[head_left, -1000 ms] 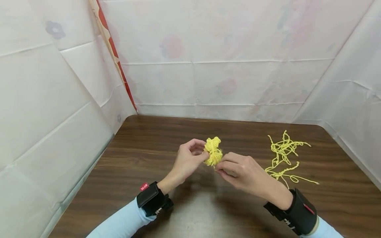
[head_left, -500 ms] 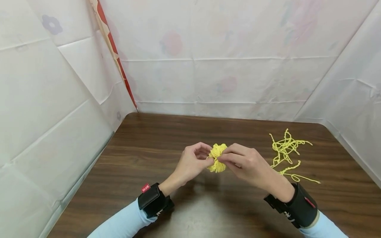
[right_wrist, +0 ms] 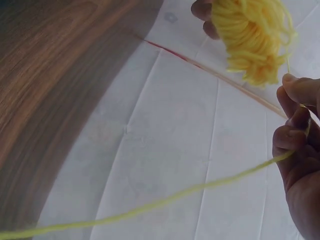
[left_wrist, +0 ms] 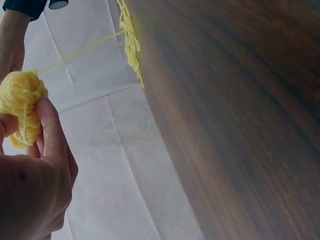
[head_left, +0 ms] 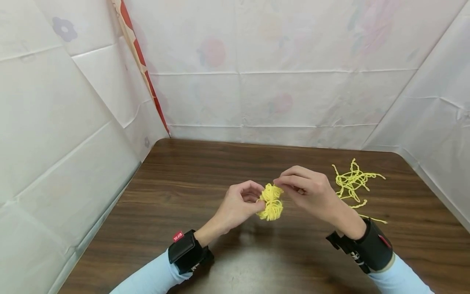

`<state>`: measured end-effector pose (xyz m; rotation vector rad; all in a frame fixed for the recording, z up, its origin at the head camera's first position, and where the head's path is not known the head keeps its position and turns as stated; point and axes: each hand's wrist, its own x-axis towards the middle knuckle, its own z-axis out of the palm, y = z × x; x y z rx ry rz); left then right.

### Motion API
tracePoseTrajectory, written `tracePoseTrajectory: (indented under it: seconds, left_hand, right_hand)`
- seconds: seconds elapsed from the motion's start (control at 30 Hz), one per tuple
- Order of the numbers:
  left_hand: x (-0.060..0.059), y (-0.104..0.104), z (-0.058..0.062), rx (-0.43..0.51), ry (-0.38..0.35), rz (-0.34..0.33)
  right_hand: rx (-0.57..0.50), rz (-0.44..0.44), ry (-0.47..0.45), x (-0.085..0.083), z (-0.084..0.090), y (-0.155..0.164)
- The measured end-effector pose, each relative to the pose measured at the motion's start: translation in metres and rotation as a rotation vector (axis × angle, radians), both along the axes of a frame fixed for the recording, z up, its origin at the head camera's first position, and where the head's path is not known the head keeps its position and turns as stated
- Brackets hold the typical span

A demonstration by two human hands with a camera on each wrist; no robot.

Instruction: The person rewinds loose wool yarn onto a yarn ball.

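A small bundle of yellow yarn [head_left: 271, 209], drawn in at its middle, is held above the table by my left hand [head_left: 240, 204], thumb on the near side and fingers behind. At the bundle's upper right my right hand [head_left: 310, 194] pinches a strand of yarn between thumb and fingertips. The right wrist view shows that strand [right_wrist: 185, 192] running from the curled fingers off to the lower left, with a short taut piece between the fingertips and the bundle [right_wrist: 252, 37]. In the left wrist view, thumb and fingers grip the bundle [left_wrist: 22, 102] from both sides.
Loose, tangled yellow yarn [head_left: 352, 179] lies on the dark wooden table [head_left: 191, 175] at the right, partly hidden behind my right forearm. White sheeting with faint prints [head_left: 238, 98] hangs round the back and sides.
My right hand has gone from below the bundle, across its middle, to its upper right, drawing the strand along. The bundle and left hand have shifted slightly right and nearer.
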<state>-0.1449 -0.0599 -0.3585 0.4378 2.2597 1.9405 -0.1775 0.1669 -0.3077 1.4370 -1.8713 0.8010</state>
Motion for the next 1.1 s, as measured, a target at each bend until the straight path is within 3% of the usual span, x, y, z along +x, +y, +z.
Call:
tracePoseTrajectory:
  seconds: [0.2,0.83,1.1]
  left_hand:
    - [0.002,0.001,0.0,0.002,0.005,-0.03]
    - [0.01,0.005,-0.004,0.033,-0.004,-0.174]
    - [0.009,0.004,-0.003,0.069,0.003,-0.185]
  right_hand:
    - [-0.056,-0.001,-0.039,-0.006,0.001,0.002]
    - [-0.082,-0.088,-0.177,-0.013,0.002,0.01]
    - [-0.123,-0.111,-0.195,-0.018,0.004,0.015]
